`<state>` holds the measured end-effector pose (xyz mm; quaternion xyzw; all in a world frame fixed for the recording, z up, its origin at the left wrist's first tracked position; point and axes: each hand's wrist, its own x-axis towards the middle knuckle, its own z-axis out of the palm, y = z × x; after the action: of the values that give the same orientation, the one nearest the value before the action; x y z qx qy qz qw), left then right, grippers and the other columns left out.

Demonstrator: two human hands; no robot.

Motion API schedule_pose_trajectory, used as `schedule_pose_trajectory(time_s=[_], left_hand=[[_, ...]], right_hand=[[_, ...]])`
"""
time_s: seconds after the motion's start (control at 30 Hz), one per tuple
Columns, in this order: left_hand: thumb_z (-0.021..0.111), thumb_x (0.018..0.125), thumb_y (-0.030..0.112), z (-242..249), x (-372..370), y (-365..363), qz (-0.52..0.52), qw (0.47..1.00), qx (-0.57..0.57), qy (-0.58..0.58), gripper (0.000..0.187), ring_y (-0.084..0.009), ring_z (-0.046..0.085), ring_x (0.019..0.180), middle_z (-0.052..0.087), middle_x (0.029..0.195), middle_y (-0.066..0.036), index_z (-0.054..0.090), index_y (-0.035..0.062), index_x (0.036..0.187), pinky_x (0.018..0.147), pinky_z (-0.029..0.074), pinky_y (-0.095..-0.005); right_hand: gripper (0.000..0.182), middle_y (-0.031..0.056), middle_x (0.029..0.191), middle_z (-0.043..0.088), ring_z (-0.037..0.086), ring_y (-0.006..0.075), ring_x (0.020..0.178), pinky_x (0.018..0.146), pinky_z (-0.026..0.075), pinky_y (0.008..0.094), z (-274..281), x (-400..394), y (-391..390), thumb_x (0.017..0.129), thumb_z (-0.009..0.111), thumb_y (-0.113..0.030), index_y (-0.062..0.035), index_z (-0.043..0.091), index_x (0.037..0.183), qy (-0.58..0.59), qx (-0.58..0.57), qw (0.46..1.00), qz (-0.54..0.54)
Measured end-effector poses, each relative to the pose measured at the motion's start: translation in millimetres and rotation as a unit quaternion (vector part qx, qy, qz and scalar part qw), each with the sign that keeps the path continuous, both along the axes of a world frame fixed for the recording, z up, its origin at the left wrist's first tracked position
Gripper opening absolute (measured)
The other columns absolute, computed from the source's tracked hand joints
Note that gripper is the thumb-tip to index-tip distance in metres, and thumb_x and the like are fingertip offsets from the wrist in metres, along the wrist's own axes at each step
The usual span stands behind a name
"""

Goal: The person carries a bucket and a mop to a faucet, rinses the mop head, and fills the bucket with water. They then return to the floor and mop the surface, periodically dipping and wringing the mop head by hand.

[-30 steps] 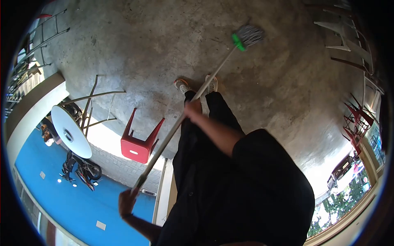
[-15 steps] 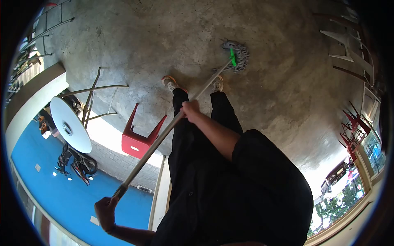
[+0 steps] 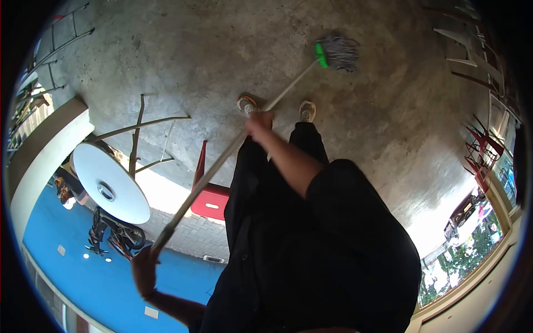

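A long mop handle (image 3: pixel 206 176) runs diagonally across the view, from the lower left up to a green clamp (image 3: pixel 321 55) and a grey string mop head (image 3: pixel 341 52) on the concrete floor. Near the handle's top end, at the lower left, my left hand (image 3: pixel 145 272) is closed round it. Farther down the handle, my right hand (image 3: pixel 260 125) grips it in front of my legs. The mop head rests beyond my shoes (image 3: pixel 307 111), up and to the right, slightly blurred.
On the left stand a round white table (image 3: pixel 111 183) with thin legs and a red stool (image 3: pixel 212 201), partly behind the handle. Beyond them are a motorbike (image 3: pixel 119 232) and a blue wall (image 3: pixel 66 266). Red chairs (image 3: pixel 482 150) and a white chair (image 3: pixel 463 47) line the right side.
The mop head has moved up and to the right, away from my shoes. My right hand has shifted slightly upward with the handle. The stool and table now appear farther right.
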<state>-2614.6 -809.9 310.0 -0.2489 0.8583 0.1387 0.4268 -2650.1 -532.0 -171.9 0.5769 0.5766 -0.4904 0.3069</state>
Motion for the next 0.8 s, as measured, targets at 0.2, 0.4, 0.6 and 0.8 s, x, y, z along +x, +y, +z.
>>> schedule_pose_trajectory(time_s=[0.2,0.4,0.6,0.8], left_hand=[[0.053,0.093,0.015,169,1,-167,-0.481,0.797,-0.334,0.149,0.025,-0.0174,0.044,0.054,0.042,0.061,-0.008,0.067,0.0065,0.113,0.050,0.038,-0.0354],[0.054,0.092,0.009,134,-89,-113,-0.354,0.890,-0.208,0.198,0.032,-0.0159,0.030,0.053,0.034,0.060,-0.006,0.059,0.0132,0.124,0.048,0.026,-0.0362],[0.067,0.083,0.042,-14,-126,88,-0.401,0.869,-0.136,0.256,0.052,-0.0230,0.034,0.042,0.043,0.046,-0.016,0.055,-0.0011,0.056,0.045,0.028,-0.0422],[0.065,0.077,0.056,-144,-10,367,-0.531,0.799,0.158,0.233,0.047,-0.0302,0.062,0.056,0.061,0.059,-0.010,0.061,0.0101,0.073,0.050,0.047,-0.0388]], right_hand=[[0.036,0.0246,0.092,0.056,0.065,0.0344,0.069,0.044,0.058,0.0410,141,-45,-207,0.080,0.051,-0.005,0.0111,0.034,0.107,-0.005,-0.233,0.967,-0.103],[0.016,0.0223,0.075,0.061,0.065,0.0343,0.059,0.039,0.056,0.0443,129,-66,-132,0.079,0.053,-0.003,0.0110,0.048,0.085,0.027,-0.167,0.955,-0.245],[0.019,0.0218,0.084,0.060,0.066,0.0338,0.063,0.048,0.060,0.0422,43,13,116,0.089,0.049,-0.011,0.0068,0.051,0.096,0.059,-0.138,0.921,-0.360],[0.020,0.0120,0.076,0.056,0.062,0.0262,0.065,0.052,0.054,0.0444,-12,186,410,0.088,0.058,-0.025,-0.0056,0.055,0.094,0.016,0.075,0.861,-0.503]])
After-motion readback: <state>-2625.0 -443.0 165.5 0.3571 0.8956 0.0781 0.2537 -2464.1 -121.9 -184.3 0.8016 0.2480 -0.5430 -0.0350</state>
